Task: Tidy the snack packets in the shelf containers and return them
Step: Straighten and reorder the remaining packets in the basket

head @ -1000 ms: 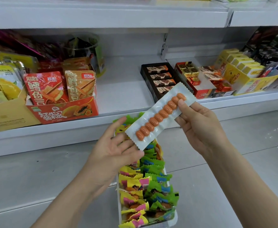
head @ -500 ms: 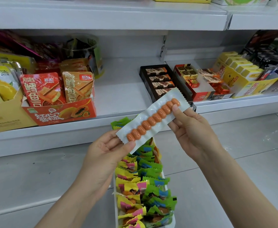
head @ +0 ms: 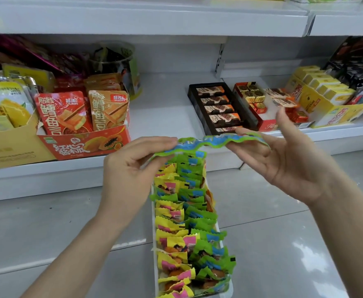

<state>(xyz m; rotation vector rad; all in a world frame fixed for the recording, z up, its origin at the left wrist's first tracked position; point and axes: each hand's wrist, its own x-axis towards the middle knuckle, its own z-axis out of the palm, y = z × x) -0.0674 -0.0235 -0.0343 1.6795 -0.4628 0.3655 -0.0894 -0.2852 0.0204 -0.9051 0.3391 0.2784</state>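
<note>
Long green packet [head: 210,144] pinched at both ends: left hand [head: 133,168] one end, right hand [head: 283,155] other. Likely light, floppy, crinkly; sags mid-span above tray [head: 154,254].

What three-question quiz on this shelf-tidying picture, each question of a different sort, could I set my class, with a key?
1. True or false: the green-and-blue packet is held by both the left hand and the right hand.
2. The white container of yellow and green packets sits: A) on the upper shelf; B) on the floor below the hands; C) inside the red carton.
3. Fill in: the red carton stands on the shelf to the ____ of the black tray.

Key: 1 true; 2 B; 3 left.
</note>
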